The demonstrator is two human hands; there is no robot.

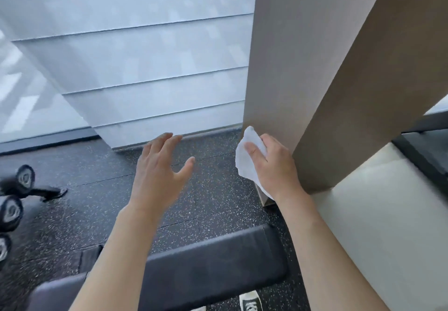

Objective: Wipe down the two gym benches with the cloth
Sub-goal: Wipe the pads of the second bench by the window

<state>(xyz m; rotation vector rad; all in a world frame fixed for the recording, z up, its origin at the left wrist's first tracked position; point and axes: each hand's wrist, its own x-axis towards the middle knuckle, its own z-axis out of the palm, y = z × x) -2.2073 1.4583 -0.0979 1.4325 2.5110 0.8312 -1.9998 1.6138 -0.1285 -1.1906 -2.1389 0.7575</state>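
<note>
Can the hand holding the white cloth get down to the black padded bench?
Probably yes. The right hand grips the crumpled white cloth in the air above the black padded bench, and nothing sits between them.

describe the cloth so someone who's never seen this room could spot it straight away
Start at the tall beige pillar rising from the dark speckled floor. At its base, the right hand grips a crumpled white cloth, held in the air above the black padded bench. It is the only soft, white, wrinkled thing here; the left hand beside it is spread and holds nothing.
</note>
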